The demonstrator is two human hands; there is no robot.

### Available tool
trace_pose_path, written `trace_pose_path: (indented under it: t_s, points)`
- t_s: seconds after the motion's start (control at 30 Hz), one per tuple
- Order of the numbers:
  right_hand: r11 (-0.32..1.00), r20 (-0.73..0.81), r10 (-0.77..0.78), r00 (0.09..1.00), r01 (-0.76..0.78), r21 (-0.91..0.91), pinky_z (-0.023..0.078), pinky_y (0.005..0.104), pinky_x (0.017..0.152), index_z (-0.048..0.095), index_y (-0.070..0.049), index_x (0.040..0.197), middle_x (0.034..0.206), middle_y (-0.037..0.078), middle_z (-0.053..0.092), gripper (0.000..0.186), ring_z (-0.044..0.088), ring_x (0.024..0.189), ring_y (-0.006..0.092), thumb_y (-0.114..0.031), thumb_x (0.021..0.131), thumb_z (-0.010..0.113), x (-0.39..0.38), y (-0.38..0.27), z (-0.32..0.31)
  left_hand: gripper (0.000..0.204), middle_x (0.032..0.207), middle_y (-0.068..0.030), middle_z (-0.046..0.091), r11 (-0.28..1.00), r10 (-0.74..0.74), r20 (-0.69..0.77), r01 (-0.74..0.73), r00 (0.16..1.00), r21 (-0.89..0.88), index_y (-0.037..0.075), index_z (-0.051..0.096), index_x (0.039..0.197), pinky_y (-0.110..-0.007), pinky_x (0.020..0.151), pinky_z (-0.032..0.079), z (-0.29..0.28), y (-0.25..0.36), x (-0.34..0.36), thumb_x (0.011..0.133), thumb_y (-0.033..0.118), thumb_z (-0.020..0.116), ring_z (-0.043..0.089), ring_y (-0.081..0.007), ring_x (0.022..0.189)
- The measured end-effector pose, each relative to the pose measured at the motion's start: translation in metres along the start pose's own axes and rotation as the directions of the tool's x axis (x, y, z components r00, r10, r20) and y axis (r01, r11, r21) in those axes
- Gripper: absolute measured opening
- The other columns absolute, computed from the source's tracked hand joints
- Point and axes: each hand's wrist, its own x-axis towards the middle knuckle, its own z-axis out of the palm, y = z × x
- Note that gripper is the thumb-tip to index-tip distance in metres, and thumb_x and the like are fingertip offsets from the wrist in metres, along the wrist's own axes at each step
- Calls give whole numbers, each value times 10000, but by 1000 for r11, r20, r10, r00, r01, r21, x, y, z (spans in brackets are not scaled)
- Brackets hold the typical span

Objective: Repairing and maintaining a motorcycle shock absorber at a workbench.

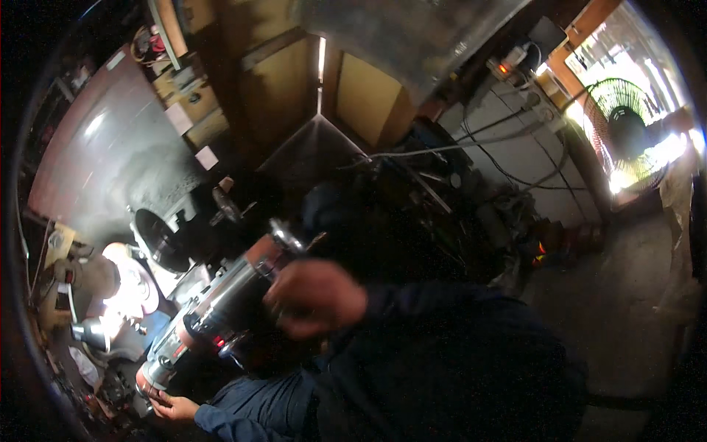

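A long metal machine with a grey and reddish body (pixel 221 295) runs diagonally across the left half of the view; it looks like a small lathe or tool grinder. At its near left end, my left hand (pixel 175 407) has thumb and fingers closed around a small knob or handle at the rounded end, whose shape is partly hidden. My right hand (pixel 313 298) is beside the machine's far right end, close to a shiny metal fitting (pixel 286 236). Motion smears its curled fingers, and whether they hold anything does not show. A dark round wheel (pixel 160 239) stands behind the machine.
A bright work lamp (pixel 92 333) lights the left side. A reddish metal panel (pixel 110 140) rises behind. Cables (pixel 471 140) hang across a white cabinet (pixel 549 158) at the right. A fan (pixel 626 129) stands by the bright opening.
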Motion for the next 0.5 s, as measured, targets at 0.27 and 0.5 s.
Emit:
trace_pose_path:
  t_s: [0.27,0.5]
  points:
    - [243,-812,502,299,-949,-199,476,488,901,561,-35,1177,1143,189,545,415,542,1058,354,-226,830,684,-218,135,-120,387,646,-25,503,300,-901,226,908,370,-291,64,464,701,-290,477,404,8,80,25,908,391,458,466,-168,504]
    - [22,-777,455,436,-877,-480,501,480,866,477,-64,1293,1246,186,508,525,519,1115,345,-249,848,685,-440,199,-175,342,658,-16,490,-70,-508,857,987,87,-142,90,500,740,-264,511,366,36,-76,2,959,340,422,434,-149,528]
